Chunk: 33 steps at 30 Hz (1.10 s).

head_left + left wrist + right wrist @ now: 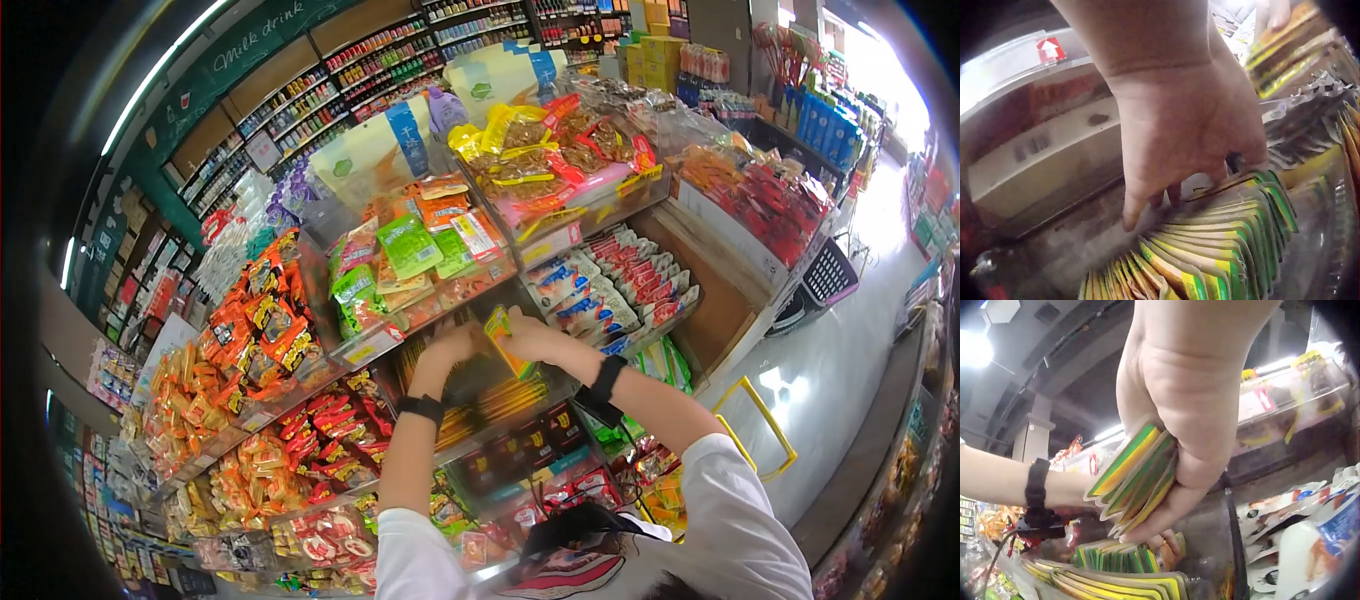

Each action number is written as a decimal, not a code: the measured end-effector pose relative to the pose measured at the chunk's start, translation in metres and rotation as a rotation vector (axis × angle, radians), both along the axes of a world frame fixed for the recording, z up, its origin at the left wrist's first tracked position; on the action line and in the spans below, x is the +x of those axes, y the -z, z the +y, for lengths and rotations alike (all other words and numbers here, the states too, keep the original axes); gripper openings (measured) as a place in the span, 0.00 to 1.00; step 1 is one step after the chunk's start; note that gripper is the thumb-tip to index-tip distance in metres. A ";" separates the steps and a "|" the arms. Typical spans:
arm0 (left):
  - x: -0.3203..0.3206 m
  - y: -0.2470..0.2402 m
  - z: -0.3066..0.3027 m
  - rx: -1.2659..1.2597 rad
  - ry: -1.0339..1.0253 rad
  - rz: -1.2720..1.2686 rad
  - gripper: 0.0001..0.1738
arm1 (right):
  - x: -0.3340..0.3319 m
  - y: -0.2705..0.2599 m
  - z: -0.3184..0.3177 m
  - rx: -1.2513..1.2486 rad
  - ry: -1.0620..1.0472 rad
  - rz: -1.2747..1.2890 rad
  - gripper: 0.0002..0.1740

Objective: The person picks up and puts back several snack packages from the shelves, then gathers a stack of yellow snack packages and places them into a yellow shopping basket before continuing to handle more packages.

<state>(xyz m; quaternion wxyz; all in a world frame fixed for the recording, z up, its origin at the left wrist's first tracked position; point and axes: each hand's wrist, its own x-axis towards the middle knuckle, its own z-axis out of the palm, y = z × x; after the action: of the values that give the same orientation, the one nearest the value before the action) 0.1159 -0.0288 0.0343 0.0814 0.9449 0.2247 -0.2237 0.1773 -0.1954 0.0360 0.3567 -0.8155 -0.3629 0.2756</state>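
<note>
The right hand (1188, 406) grips a small stack of flat green-and-yellow packets (1138, 475), fingers curled around it; in the head view this hand (530, 338) holds the packets (503, 340) upright above the bin. Over a row of similar packets (1210, 244) in the clear bin, the left hand (1185, 125) reaches down, its fingertips at the row's back edge; whether they grip any packet is unclear. In the head view the left hand (452, 345) is left of the right one. More packets (1104, 581) stand in the bin below the right hand.
Green and orange snack bags (408, 245) fill the bin behind the hands. White and red packs (610, 285) lie to the right, orange bags (265, 310) to the left. Dark boxes (520, 445) sit below. A clear bin wall with a red arrow label (1052, 50) rises beside the left hand.
</note>
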 end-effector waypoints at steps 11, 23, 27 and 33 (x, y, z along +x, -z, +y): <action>-0.016 0.016 0.003 -0.053 -0.030 -0.269 0.45 | 0.032 0.058 0.090 -0.231 0.045 -0.194 0.42; -0.040 0.014 0.011 0.000 0.069 -0.235 0.58 | 0.020 -0.010 0.058 -0.223 -0.015 0.273 0.31; -0.055 0.019 0.010 0.129 0.157 -0.199 0.61 | 0.032 0.030 0.064 -0.122 0.036 0.251 0.34; -0.066 0.016 0.020 0.148 0.083 -0.126 0.62 | 0.035 0.038 0.078 -0.179 -0.023 0.108 0.35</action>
<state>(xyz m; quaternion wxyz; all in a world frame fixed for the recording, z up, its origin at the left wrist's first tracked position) 0.0502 -0.0083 0.0180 0.0159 0.9690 0.1956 -0.1499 0.2127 -0.1175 -0.0024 0.2985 -0.8238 -0.3264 0.3545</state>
